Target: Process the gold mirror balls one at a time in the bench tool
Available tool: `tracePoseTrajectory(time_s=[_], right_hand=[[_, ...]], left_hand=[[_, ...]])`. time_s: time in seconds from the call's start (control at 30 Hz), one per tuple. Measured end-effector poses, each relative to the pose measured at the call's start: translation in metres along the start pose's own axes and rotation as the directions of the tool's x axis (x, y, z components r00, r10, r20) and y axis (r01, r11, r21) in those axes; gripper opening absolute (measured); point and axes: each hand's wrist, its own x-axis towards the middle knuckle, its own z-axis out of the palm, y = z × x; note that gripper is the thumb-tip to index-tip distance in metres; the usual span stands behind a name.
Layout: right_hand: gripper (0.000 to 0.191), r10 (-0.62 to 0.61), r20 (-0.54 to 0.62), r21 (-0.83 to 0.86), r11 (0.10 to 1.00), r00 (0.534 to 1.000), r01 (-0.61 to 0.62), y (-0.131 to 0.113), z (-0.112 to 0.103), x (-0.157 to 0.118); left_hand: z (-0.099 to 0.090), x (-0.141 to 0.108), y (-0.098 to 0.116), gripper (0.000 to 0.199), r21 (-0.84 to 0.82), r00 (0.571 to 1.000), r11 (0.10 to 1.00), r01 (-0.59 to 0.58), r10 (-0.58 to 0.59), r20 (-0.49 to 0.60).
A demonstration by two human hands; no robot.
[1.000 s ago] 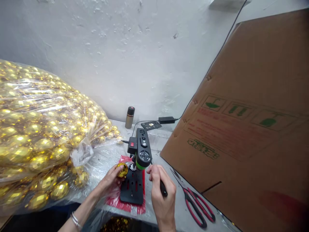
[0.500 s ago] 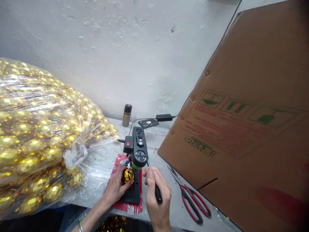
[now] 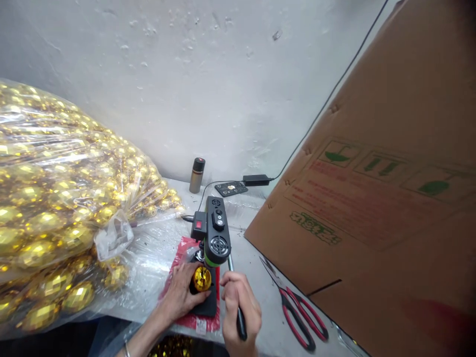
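A shiny gold faceted ball (image 3: 203, 278) sits between the thumb and fingers of my left hand (image 3: 183, 293), over the black base (image 3: 208, 306) of a small machine. The machine's black head (image 3: 217, 230), with round grilles and a green ring, stands just above and behind the ball. My right hand (image 3: 241, 307) is wrapped round a lever with a black grip (image 3: 241, 325); its metal rod rises to the right side of the head. Red plastic wrap (image 3: 182, 255) lies beneath the base.
A large clear bag of gold balls (image 3: 74, 183) fills the left. Red-and-black scissors (image 3: 297, 312) lie at right, beside a big cardboard box (image 3: 357, 198). A bottle (image 3: 197, 176), a phone-like dark object (image 3: 231, 188) and a black adapter (image 3: 256, 180) are near the wall.
The gold ball has turned in my left hand, showing a dark line on top. My right hand and the lever grip sit slightly lower, with more of the rod exposed. The view has shifted slightly.
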Motion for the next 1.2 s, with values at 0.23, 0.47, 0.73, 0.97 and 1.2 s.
tracePoseTrajectory(time_s=[0.23, 0.47, 0.73, 0.97, 1.2], right_hand=[[0.028, 0.018, -0.084, -0.039, 0.999, 0.996, -0.022, 0.024, 0.011, -0.031], [0.027, 0.020, -0.157, 0.006, 1.000, 0.987, -0.019, 0.028, 0.019, -0.036], [0.029, 0.014, -0.175, -0.004, 1.000, 0.984, -0.015, 0.028, 0.021, -0.036], [0.028, -0.021, -0.172, -0.018, 1.000, 0.985, 0.018, 0.035, 0.020, -0.042], [0.028, -0.016, -0.161, -0.016, 1.000, 0.987, 0.014, 0.037, 0.020, -0.044]], left_hand=[[-0.004, -0.001, 0.006, 0.052, -0.018, 0.999, 1.000, 0.026, -0.025, 0.037], [-0.004, 0.000, 0.011, 0.051, -0.019, 0.998, 0.999, 0.043, -0.042, 0.039], [-0.003, -0.001, 0.009, 0.051, -0.018, 0.999, 0.999, 0.032, -0.031, 0.036], [0.000, -0.001, 0.004, 0.053, -0.016, 0.999, 1.000, 0.024, -0.024, 0.028], [0.004, -0.002, -0.001, 0.054, -0.012, 1.000, 1.000, -0.004, 0.004, 0.000]])
